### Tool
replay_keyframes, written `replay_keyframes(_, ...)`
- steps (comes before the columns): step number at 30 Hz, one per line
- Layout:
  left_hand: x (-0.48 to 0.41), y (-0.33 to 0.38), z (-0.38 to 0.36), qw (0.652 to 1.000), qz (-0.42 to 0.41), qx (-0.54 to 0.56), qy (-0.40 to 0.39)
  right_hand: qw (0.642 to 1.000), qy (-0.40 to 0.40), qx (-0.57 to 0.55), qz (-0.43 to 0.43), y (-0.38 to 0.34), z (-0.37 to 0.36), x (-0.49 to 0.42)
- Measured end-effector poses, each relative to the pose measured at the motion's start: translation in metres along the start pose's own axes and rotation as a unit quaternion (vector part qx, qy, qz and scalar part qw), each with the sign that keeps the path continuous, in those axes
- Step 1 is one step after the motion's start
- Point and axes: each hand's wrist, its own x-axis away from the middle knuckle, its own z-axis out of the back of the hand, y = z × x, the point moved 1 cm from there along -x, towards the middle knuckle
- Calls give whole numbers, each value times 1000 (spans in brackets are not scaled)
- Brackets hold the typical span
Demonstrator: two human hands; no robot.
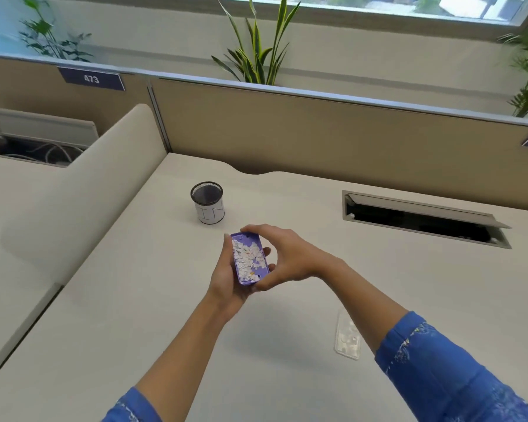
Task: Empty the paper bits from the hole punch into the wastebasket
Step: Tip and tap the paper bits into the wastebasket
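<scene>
We see a pale worktop [287, 345] with a clear, flat plastic piece [347, 335] lying on it at the near right and an open cable hatch [421, 219] set into it at the far right. Behind it stands a tan partition [333, 132] with a sign reading 473 [91, 78] at its left, and a spiky green plant [258, 47] rises beyond it below a window [378, 4]. To the left we find a rounded cream divider [104, 178] and another open hatch holding cables [40, 141].

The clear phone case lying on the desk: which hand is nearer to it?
Right. The right hand is up and left of the clear phone case, gripping the purple hole punch; the left hand cradles the punch's far side, farther away.
</scene>
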Motion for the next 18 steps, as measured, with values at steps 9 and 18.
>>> replay_keyframes(9,-64,80,26,997,-37,-11,60,999,-27,47,1,-14,16,-105)
replay_keyframes(18,-137,147,48,990,-79,-21,110,998,36,47,-32,-9,26,-183)
